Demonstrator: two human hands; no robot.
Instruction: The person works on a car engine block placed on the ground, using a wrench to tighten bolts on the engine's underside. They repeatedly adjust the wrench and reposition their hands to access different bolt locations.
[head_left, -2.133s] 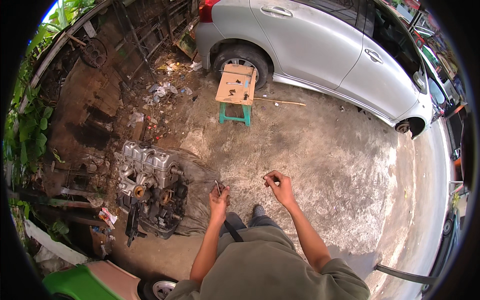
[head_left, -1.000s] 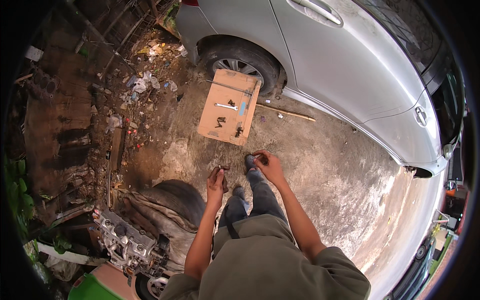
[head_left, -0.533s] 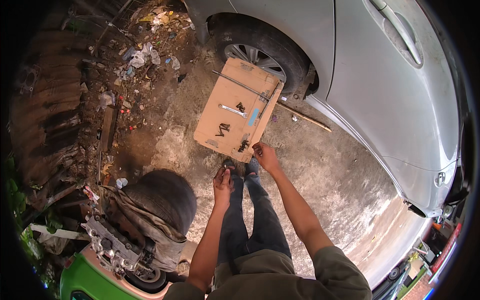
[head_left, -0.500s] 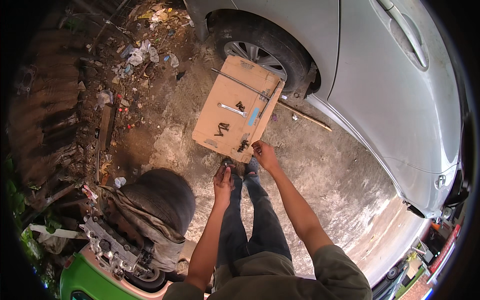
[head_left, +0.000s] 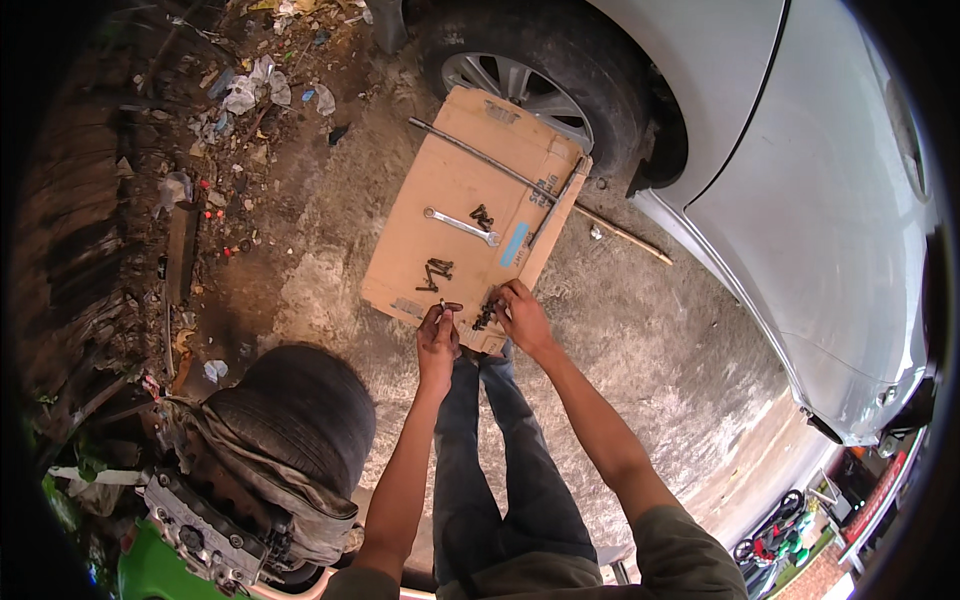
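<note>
Both hands (head_left: 437, 345) (head_left: 524, 320) moved to cardboard (head_left: 398, 255) bearing one wrench (head_left: 462, 227), three bolt clusters (head_left: 437, 271).

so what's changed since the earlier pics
The person has moved from the engine to the cardboard. The right hand has come forward to the nearest bolts; whether it grips any is unclear. The left hand has come to the cardboard's near edge, still pinching something small. The wrench and rod lie on the cardboard as before.
</note>
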